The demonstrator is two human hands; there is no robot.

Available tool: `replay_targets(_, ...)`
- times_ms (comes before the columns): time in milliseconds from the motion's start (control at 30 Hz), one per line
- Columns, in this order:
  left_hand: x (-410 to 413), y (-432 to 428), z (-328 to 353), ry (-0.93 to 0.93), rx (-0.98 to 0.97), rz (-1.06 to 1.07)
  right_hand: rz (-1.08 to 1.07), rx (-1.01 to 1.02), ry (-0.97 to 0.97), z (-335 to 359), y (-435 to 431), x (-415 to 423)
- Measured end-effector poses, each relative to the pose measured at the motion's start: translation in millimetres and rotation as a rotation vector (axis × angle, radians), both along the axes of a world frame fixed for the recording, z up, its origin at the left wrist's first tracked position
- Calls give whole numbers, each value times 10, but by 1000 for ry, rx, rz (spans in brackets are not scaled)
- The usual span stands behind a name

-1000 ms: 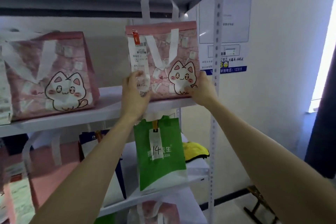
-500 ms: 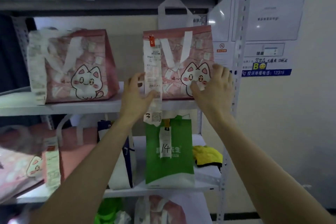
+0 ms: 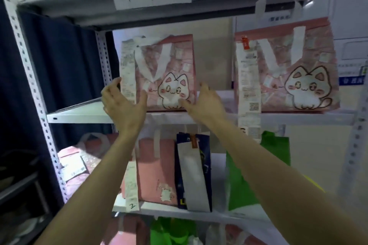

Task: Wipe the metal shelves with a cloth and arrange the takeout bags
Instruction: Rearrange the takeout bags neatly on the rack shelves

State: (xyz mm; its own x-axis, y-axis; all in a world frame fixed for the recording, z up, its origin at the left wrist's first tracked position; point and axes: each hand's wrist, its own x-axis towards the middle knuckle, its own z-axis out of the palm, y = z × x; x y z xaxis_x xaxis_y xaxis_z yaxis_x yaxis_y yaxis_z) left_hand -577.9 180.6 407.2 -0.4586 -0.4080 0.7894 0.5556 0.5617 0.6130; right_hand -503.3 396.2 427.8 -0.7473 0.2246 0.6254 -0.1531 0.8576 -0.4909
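Clearly the arranging half of the job is in hand, not the wiping: no cloth is in either hand. Both arms reach up to the pink cat bag point(image 3: 159, 73) that stands upright on the upper shelf point(image 3: 79, 112), toward its left end and close to the front edge. The left hand point(image 3: 123, 103) is spread wide at the bag's lower left corner, fingers beside the long receipt point(image 3: 127, 73) that hangs down its front, thumb out across the face of the bag. The right hand point(image 3: 207, 101) is open too, at the lower right corner, its fingers running up the bag's right side and the thumb on the front by the printed cat. I cannot tell whether either palm presses yet; they bracket the bag rather than clasp it. A second pink cat bag point(image 3: 286, 65) stands well apart from it toward the right end of the same shelf, square to the front edge. On the lower shelf point(image 3: 199, 215) more bags stand, among them a green bag point(image 3: 258, 175).

Next, I judge, both hands need to close evenly on the two sides and square the bag to the front edge, keeping the receipt from being caught or torn.
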Motion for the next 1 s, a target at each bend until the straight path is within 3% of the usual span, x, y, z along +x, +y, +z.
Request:
replay_targets(100,-340,-433,87,-198,12,-305,-15,-93,-32,-12,-180,-350)
replay_targets(200,-515,-724,65,-214,-157,-453,-34,-145,-16,-19,-517,-592)
replay_targets(600,-1153,-2538,-57,-255,-195,-291,119,-130,-40,6,-2383,-1312)
replay_targets(867,-1111,-2712,-257,-204,-171,-258,121,-112,-29,-29,-2589,-1293)
replay_targets(1000,-942,-2607,-456,-47,-71,-193,120,-152,135,-192,-2464,-1053)
